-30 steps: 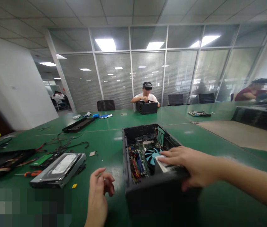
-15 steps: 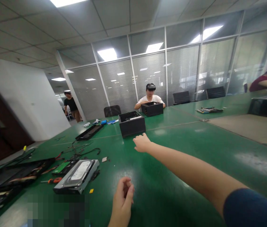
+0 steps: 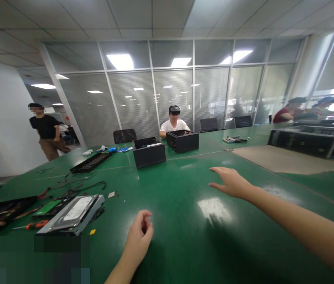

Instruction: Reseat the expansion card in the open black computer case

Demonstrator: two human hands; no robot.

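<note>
My right hand hovers open above the green table, fingers stretched out and pointing left, holding nothing. My left hand sits low near the front edge, fingers loosely curled with nothing visible in them. A black computer case stands far out on the table, well beyond both hands. To the left of my left hand lies a hard drive in a metal bracket.
Another black case stands before a seated person at the far side. Cables, a screwdriver, a black panel and a circuit board lie at left. A person walks at left. A long black case sits at right.
The black case moved from under my right hand to far across the table. My right hand let go, reached out after it, then drew back to the right. A person walked in at left.
</note>
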